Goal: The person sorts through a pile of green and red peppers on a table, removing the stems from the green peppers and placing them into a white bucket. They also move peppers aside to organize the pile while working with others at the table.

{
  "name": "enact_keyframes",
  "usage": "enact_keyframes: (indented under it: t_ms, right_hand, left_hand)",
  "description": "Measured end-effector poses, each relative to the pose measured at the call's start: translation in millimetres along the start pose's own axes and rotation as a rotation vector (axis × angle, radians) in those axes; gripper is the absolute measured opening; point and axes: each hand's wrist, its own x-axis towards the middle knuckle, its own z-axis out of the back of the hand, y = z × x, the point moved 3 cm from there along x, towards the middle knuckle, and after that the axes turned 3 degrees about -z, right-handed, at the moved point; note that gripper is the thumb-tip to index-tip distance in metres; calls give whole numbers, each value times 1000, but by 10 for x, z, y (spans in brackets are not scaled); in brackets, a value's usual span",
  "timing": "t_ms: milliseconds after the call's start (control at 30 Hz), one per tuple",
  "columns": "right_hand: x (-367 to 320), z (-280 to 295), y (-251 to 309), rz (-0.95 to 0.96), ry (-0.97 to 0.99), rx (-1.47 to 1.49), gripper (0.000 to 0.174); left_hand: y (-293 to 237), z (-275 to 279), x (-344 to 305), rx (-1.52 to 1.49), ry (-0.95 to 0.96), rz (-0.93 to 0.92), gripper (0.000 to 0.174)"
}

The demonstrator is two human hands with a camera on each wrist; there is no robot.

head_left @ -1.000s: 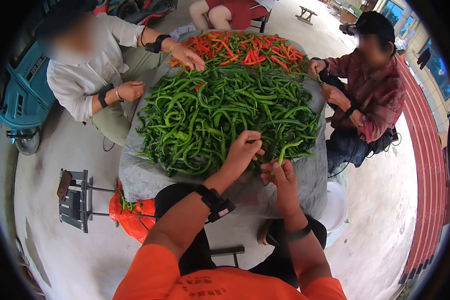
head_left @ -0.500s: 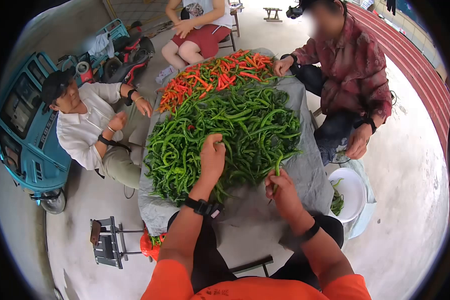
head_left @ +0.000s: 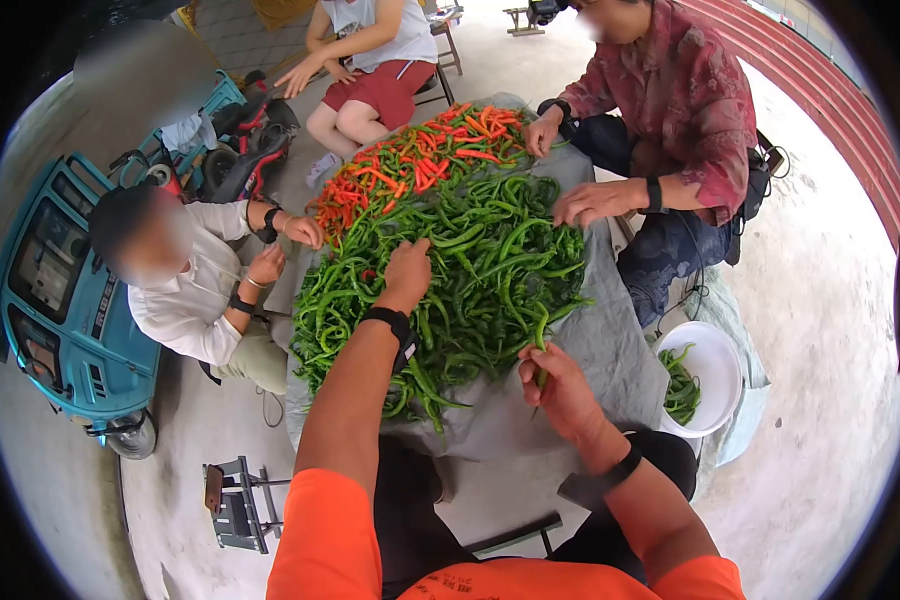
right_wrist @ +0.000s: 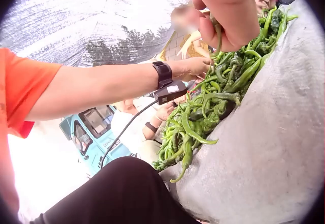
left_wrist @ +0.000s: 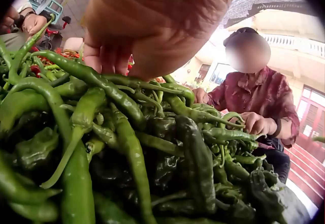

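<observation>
Green chili peppers are heaped over the grey sheet in front of me. My left hand is down at the left-middle of this heap. In the left wrist view its bent fingers reach in behind a long green pepper; I cannot tell whether they grip one. Near the sheet's front right, my right hand pinches a green chili pepper, which points up and away from me. In the right wrist view part of that pepper shows between the thumb and fingers.
Red chili peppers lie at the sheet's far end. A white bucket with some green peppers stands at right. Two people work at the sides, at left in a white shirt, at right in a red patterned shirt. A small stool stands at left.
My left hand has moved left and deeper over the heap. The right hand keeps its pepper, slightly lower and nearer me. At right, the other person's hand has come to the heap's edge.
</observation>
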Motion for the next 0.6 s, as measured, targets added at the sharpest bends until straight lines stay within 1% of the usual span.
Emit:
enact_keyframes:
  t_ms: [33,133,167,267,367,467,500,600]
  right_hand:
    - [-2,0,6,-2,-3,26,20]
    - [26,27,42,20,-8,6,19]
    - [30,37,66,32,-21,10,19]
    - [65,54,119,65,-43,37,17]
    - [61,41,117,68,-47,67,17]
    - [41,7,88,54,-34,37,18]
    - [42,-1,57,53,-23,16,19]
    - [99,13,-79,43,25,-11,23]
  left_hand:
    - [-12,-25,46,68,21,4,28]
    - [-22,7,113,205,-14,-13,18]
    - [-25,54,85,264,-77,-85,15]
    - [4,183,-16,203,-177,-248,17]
    - [-63,414,-236,130,-341,-403,17]
    - [-190,667,-553,-170,-125,-127,16]
    - [-135,626,-620,-482,-165,-161,20]
    - [-388,724,-1020,-934,78,-20,22]
